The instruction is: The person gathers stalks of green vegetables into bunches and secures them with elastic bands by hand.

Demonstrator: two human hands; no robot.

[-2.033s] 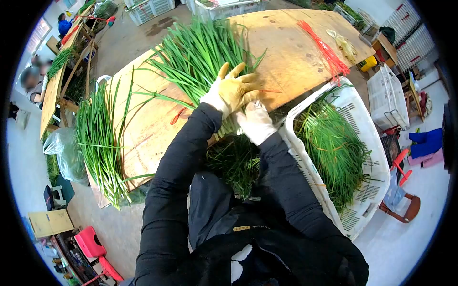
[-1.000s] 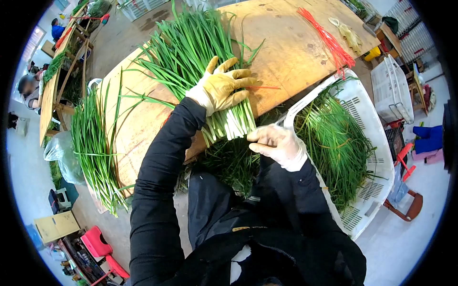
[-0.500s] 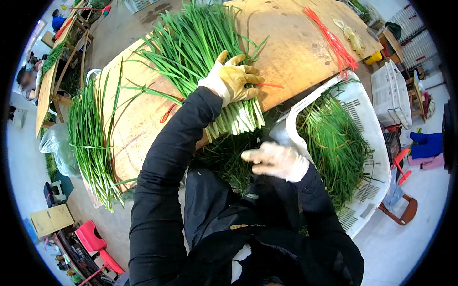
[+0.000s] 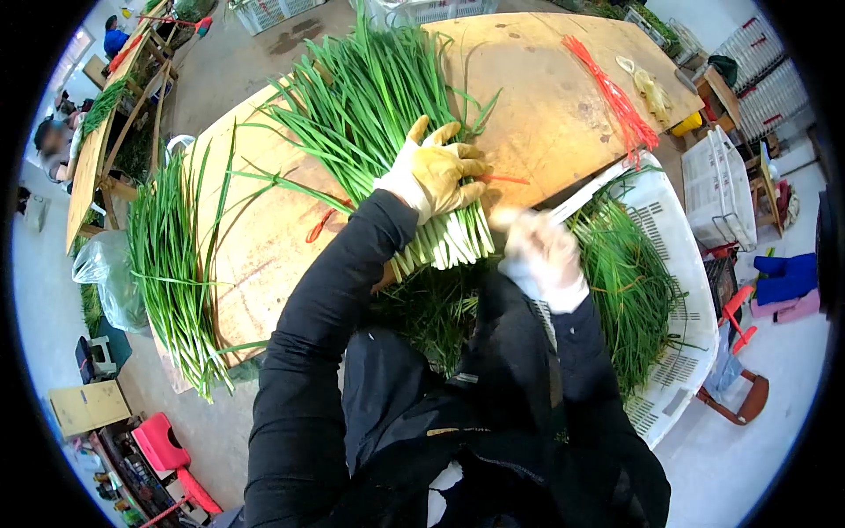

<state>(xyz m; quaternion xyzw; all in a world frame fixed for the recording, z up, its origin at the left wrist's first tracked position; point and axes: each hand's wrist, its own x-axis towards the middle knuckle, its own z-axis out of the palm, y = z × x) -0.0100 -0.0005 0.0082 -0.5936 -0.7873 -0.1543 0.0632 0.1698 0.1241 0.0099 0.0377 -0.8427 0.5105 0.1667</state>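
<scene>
A thick bunch of garlic chives (image 4: 370,110) lies on the wooden table, its pale cut stems at the near edge. My left hand (image 4: 436,176), in a white and yellow glove, grips the bunch from above near the stems, fingers curved over it. A red tie (image 4: 506,179) sticks out at the bunch's right side, beside that hand. Between the stems and the white basket hangs my right hand (image 4: 546,251), in a pale glove. Motion smears its fingers, so I cannot make out their pose or anything in them.
Another chive pile (image 4: 172,282) hangs over the table's left edge. Red ties (image 4: 612,97) and a spare glove (image 4: 651,92) lie on the wooden table (image 4: 519,97). At the right a white basket (image 4: 647,427) holds loose greens. A person (image 4: 55,145) sits at a far-left table.
My right hand has moved right and up, toward the basket's rim and the table edge. My left hand stays on the bunch. The whole view has shifted slightly.
</scene>
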